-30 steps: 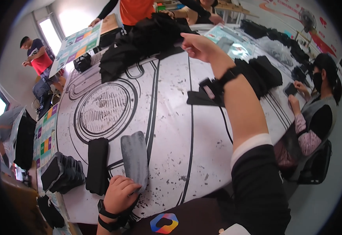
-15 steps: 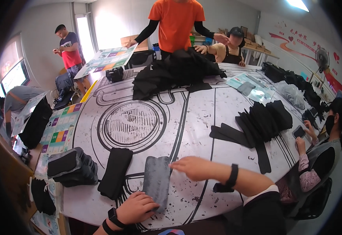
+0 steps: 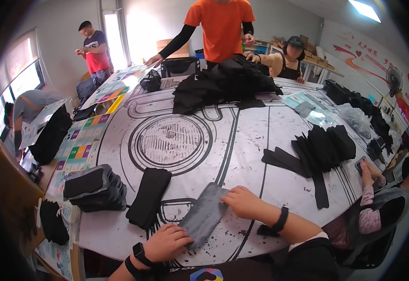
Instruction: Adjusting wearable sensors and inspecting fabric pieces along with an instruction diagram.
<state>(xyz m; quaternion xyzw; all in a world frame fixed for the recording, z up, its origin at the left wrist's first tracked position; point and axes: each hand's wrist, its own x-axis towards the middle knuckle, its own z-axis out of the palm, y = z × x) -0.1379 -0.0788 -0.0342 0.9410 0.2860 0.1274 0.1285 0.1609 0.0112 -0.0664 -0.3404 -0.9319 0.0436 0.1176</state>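
Note:
A grey flat sock-like cloth [image 3: 204,214] lies on the white printed table [image 3: 242,140] near its front edge. My left hand [image 3: 169,242] rests on the cloth's near end, fingers spread over it. My right hand [image 3: 243,203] presses on the cloth's far right corner, a black band on that wrist. Just left of the cloth lies a folded black cloth stack [image 3: 149,196].
A bundle of dark packed cloths [image 3: 95,187] sits at the left edge. A fanned row of black cloths [image 3: 324,147] lies to the right, a big black heap [image 3: 225,86] at the far side. Several people stand or sit around the table.
My right arm came back from a far reach across the table and its hand now lies on the grey cloth. My left hand stayed at the cloth's near end.

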